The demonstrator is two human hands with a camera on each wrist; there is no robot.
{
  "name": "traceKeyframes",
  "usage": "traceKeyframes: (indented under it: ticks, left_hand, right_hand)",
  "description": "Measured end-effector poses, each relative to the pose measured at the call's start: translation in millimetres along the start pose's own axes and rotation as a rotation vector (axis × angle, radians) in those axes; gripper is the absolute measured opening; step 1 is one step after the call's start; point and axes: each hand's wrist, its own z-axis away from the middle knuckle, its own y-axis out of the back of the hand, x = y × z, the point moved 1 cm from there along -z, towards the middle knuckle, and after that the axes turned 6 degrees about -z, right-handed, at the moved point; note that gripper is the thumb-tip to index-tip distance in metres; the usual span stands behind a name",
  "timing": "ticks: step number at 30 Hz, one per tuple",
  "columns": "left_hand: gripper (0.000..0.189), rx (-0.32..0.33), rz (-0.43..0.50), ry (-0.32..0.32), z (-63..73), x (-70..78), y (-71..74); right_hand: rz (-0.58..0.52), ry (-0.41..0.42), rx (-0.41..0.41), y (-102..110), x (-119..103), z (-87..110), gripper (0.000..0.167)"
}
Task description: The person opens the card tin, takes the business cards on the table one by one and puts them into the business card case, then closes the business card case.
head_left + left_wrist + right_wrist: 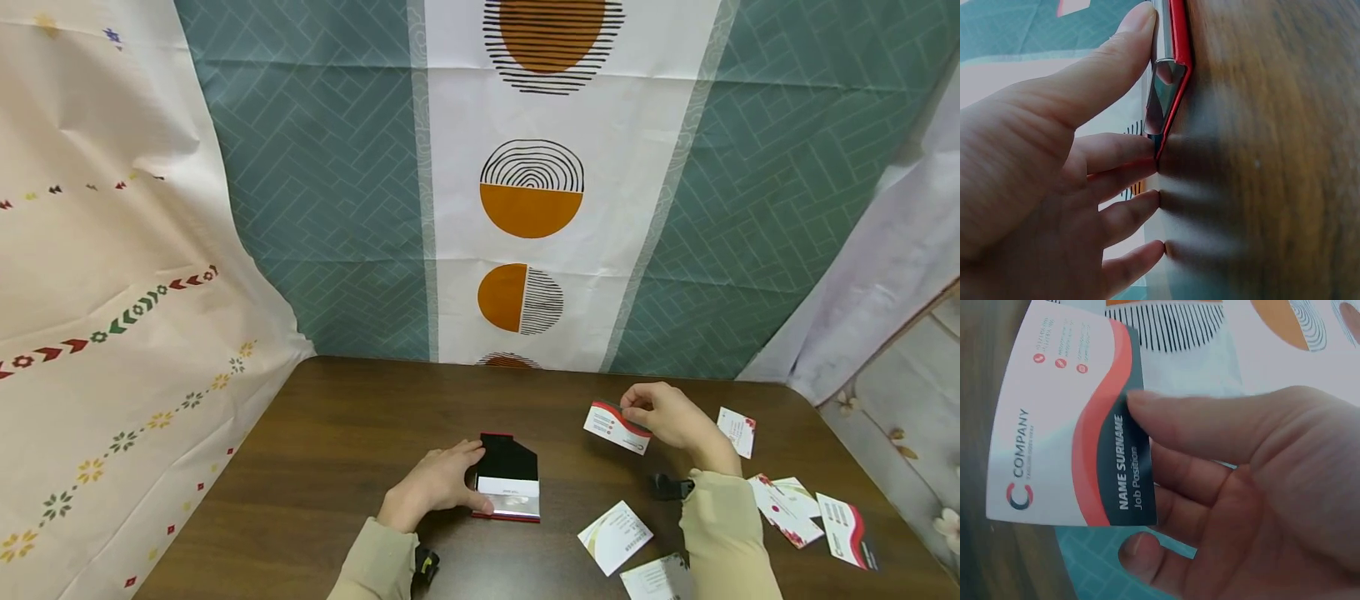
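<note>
Ideally, the right hand [677, 418], pinching the card [611, 427] by its dark edge right of the case [507, 463], should grip lightly while the left hand [437, 480], fingers spread, steadies the case's left side.

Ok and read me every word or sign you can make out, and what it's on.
"COMPANY": on the held card, beside a C-shaped logo.
"NAME SURNAME": on its dark band.
"Job Position": same band.
Too small or blurred to read: its finer print and icons, the loose cards, and the white strip in the case.
</note>
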Motion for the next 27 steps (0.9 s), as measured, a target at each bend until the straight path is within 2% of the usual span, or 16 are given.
traceKeyframes:
  ticks: [6,14,22,27]
  left_hand:
    - [0.088,0.002,0.014,0.023,0.4,-0.8,-2.6]
    - [0.089,-0.001,0.005,0.013,-4.4,3.2,-3.7]
    - [0.088,0.004,0.010,0.009,1.3,0.2,1.3]
    - [0.088,0.007,0.017,0.005,0.6,-1.1,0.1]
  right_hand:
    - [-0.034,-0.008,0.017,-19.8,-5.3,-10.3,0.006]
    - [-0.157,-0.074,0.057,-36.5,-2.5,-5.2,0.003]
    - [-0.195,-0.080,0.043,-61.3,-15.7,-16.0,0.005]
    - [-0.155,-0.058,0.019,-73.2,-27.9,-24.9,0.006]
